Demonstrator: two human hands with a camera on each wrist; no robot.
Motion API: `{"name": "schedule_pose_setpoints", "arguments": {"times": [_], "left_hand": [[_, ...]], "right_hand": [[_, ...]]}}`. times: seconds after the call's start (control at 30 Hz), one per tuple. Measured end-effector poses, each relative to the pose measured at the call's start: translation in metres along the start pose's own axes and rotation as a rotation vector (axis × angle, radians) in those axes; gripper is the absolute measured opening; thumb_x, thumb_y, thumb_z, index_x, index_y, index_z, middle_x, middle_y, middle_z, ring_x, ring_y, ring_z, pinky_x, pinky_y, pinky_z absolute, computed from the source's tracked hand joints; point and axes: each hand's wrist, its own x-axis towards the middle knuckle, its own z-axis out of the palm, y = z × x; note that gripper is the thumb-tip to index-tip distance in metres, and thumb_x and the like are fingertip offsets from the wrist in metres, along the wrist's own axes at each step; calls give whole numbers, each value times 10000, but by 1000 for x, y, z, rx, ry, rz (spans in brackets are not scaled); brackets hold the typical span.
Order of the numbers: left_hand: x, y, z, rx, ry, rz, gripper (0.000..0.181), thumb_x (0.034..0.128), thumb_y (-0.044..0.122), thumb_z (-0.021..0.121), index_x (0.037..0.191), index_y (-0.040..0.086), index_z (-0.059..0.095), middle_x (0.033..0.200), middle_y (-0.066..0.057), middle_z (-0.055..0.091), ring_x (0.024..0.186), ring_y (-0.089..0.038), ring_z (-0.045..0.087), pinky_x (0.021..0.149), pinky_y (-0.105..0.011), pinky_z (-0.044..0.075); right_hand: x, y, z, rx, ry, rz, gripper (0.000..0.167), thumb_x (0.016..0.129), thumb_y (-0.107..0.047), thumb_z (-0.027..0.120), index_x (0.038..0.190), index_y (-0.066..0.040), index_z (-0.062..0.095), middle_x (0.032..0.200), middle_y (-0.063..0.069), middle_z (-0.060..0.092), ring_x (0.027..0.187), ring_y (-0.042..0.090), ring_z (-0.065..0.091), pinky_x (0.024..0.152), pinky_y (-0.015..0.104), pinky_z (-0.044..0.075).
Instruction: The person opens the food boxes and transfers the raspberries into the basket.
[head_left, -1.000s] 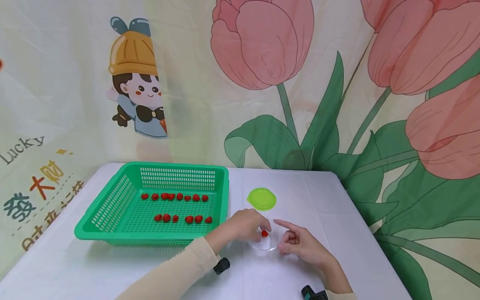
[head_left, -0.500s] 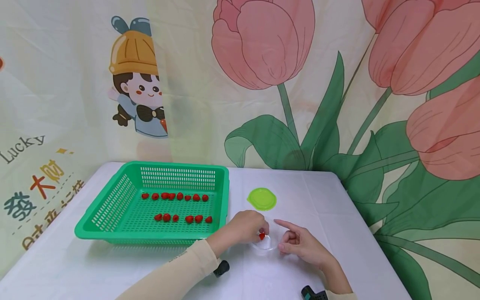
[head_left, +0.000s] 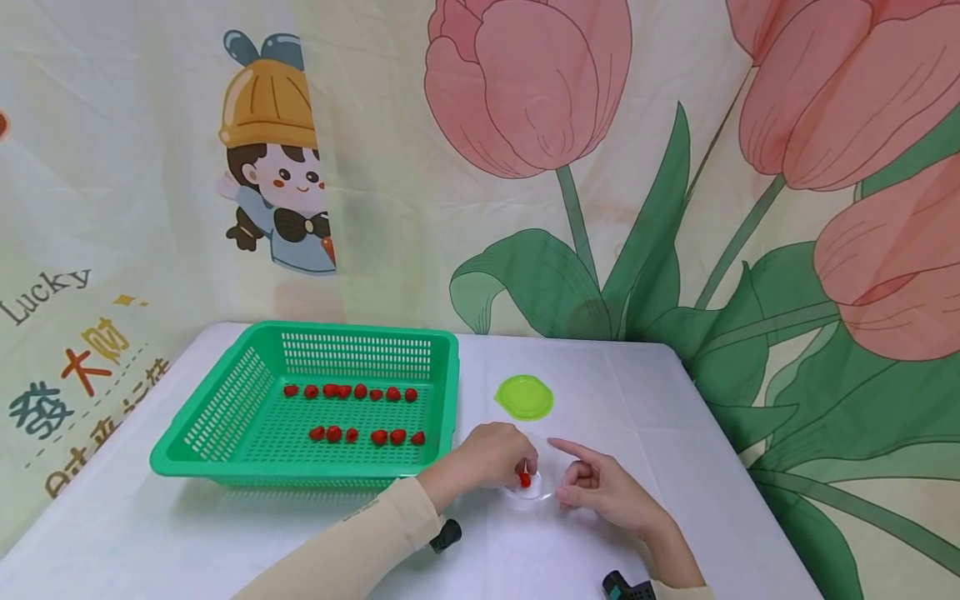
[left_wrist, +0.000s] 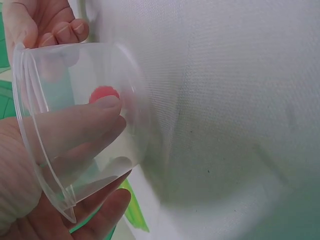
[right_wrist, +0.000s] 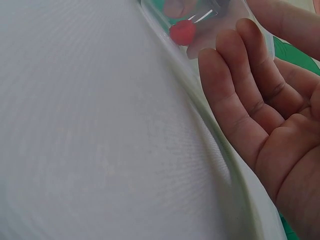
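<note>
A clear plastic tub [head_left: 536,492] stands on the white cloth right of the basket. My left hand [head_left: 495,454] reaches into it and pinches a red raspberry [head_left: 525,480] low inside. In the left wrist view, the raspberry [left_wrist: 104,93] shows at the thumb tip through the cloudy wall. My right hand [head_left: 603,487] holds the tub's right side, index finger stretched along the far rim and thumb at the near side. Its other fingers are bent outside the wall, as the right wrist view shows. Part of the tub is hidden behind the left hand.
A green slotted basket [head_left: 300,477] stands at the left, with raspberries [head_left: 333,434] in two rows on its floor. Behind the tub lies a lime-green lid [head_left: 524,397]. A printed curtain [head_left: 390,167] hangs behind the table.
The left hand, with the raspberry, has shifted slightly nearer and lower inside the tub. The right hand has stayed in place at the tub.
</note>
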Motion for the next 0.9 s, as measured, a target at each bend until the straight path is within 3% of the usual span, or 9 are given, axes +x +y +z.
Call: {"name": "schedule_pose_setpoints", "arguments": {"times": [0.3, 0.9], "left_hand": [[-1, 3, -1, 10, -2, 1, 106, 855, 180, 901, 890, 239, 820, 727, 144, 637, 725, -55, 523, 648, -228, 445], [0, 3, 0, 2, -12, 9, 103, 852, 209, 909, 896, 244, 822, 736, 153, 648, 731, -44, 534, 654, -227, 453]], "right_hand": [[-1, 0, 0, 4, -5, -8, 728, 979, -96, 772, 1622, -135, 433, 931, 111, 685, 827, 205, 720, 802, 280, 611], [-1, -2, 1, 9, -8, 0, 742, 983, -106, 770, 1632, -124, 413, 933, 103, 686, 829, 210, 728, 802, 284, 615]]}}
